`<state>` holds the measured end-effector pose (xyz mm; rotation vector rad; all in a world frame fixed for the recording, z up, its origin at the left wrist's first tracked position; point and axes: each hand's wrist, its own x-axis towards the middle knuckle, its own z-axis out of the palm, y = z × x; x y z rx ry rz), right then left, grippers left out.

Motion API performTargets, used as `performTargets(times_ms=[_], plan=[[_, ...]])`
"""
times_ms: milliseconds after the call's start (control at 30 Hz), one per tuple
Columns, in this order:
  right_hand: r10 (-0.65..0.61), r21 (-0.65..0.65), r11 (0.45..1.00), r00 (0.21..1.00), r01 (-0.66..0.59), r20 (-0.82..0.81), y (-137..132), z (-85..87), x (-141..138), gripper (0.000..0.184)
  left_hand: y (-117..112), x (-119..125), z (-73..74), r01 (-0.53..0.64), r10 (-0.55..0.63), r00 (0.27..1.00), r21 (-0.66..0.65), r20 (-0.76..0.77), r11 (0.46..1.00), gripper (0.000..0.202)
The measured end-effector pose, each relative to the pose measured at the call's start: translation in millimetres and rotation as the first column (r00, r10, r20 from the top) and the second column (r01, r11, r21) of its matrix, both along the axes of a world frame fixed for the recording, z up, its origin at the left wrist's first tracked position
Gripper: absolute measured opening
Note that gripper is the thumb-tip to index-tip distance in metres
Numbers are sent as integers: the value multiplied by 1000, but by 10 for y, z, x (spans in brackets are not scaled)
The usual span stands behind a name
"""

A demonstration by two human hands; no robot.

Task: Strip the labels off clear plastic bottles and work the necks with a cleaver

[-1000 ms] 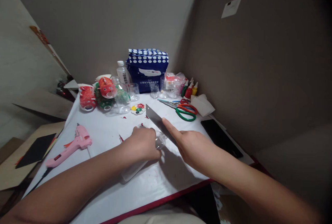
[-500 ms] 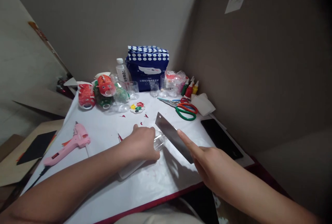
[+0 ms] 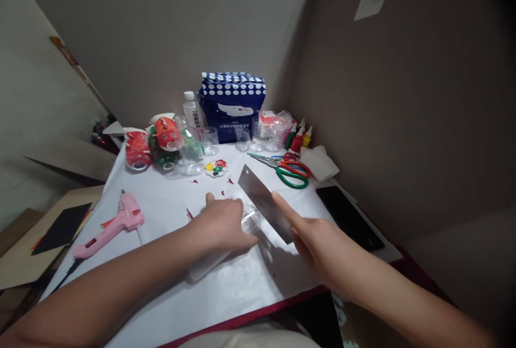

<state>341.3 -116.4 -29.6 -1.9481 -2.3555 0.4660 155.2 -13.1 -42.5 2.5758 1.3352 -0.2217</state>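
My left hand [image 3: 226, 224] is closed around a clear plastic bottle [image 3: 250, 220] lying on the white-covered table. Most of the bottle is hidden by that hand and forearm; one clear end shows to the right of my fingers. A cleaver [image 3: 264, 205] with a broad metal blade and a small hole near its tip is in my right hand [image 3: 318, 238]. The index finger rests along the blade's upper edge, and the handle is hidden in the fist. The blade is above and just right of the bottle's end, apparently not touching it.
A pink glue gun [image 3: 116, 227] lies at left. Red and green bottle crafts [image 3: 139, 149] stand behind it, near a paint palette [image 3: 216, 168]. A blue packet [image 3: 234, 106] stands at the back. Green-handled scissors [image 3: 292, 178] and a black phone [image 3: 349, 218] lie at right.
My right hand has moved the cleaver a little left and upward. My left hand keeps its hold on the bottle. The whole view has shifted slightly.
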Motion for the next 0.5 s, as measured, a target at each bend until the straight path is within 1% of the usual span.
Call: performTargets(times_ms=[67, 133, 233, 300, 367, 433, 500], plan=[[3, -4, 1000, 1000, -3, 9, -117, -42, 61, 92, -5, 14, 26, 17, -17, 1000, -29, -1, 999, 61], [7, -12, 1000, 999, -7, 38, -120, -24, 66, 91, -2, 36, 38, 36, -36, 999, -34, -12, 999, 61], [16, -31, 999, 991, -12, 136, 71, 92, -42, 87, 11, 63, 28, 40, -40, 999, -5, -27, 999, 50], [29, -1, 1000, 982, -29, 186, 245, 176, -156, 85, 18, 69, 20, 27, -27, 999, 13, -25, 1000, 45], [41, 46, 998, 977, -52, 207, 373, 221, -251, 84, 22, 65, 23, -3, 3, 1000, 9, -27, 1000, 42], [49, 78, 995, 979, -65, 200, 404, 207, -287, 85, 26, 55, 35, -24, 24, 999, -11, -32, 1000, 41], [48, 75, 995, 985, -61, 167, 326, 138, -249, 88, 30, 43, 46, -20, 19, 999, -18, -35, 1000, 42]])
